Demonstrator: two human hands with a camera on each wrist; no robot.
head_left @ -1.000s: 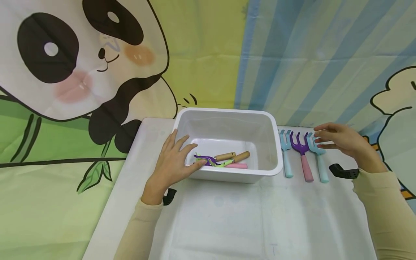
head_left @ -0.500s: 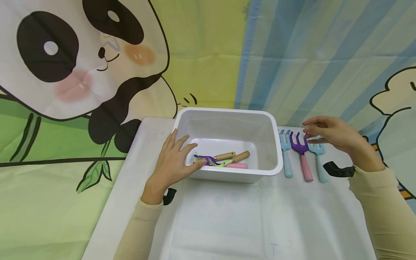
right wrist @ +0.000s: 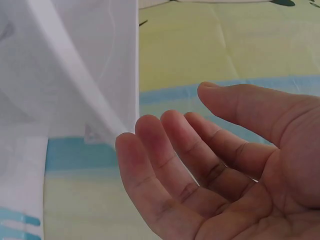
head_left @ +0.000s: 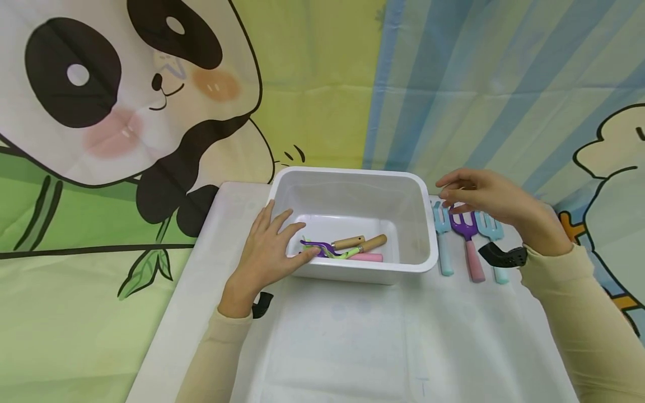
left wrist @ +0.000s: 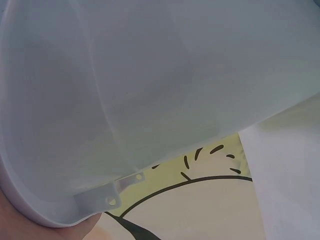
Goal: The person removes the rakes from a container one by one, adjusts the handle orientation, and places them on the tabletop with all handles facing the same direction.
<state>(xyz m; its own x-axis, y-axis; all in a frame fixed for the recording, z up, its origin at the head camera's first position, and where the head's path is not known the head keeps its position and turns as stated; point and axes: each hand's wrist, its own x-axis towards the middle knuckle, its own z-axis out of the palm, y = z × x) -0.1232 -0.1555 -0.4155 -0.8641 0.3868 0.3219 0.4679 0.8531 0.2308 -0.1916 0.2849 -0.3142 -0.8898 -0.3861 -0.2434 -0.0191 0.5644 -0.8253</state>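
A white plastic bin (head_left: 347,173) stands on the table. My left hand (head_left: 264,243) rests spread over its front left corner, thumb along the front rim; the left wrist view shows mostly the bin wall (left wrist: 160,80). Inside lie several small garden tools: a purple-headed one (head_left: 316,244), a pink handle (head_left: 366,257) and wooden handles (head_left: 374,243). Just right of the bin, my right hand (head_left: 486,193) hovers with relaxed fingers, holding nothing. Below it lie a light blue hand fork (head_left: 445,257), a purple hand fork with a pink handle (head_left: 474,260) and another light blue one (head_left: 490,226).
White cloth covers the table (head_left: 347,336). Behind it hangs a cartoon backdrop (head_left: 312,84) with a panda and blue stripes. A black wrist mount (head_left: 503,255) sits on the right wrist, another (head_left: 263,305) on the left.
My right hand has moved left, from over the rightmost blue fork to near the bin's right rim. The left hand, bin and forks stay as they were.
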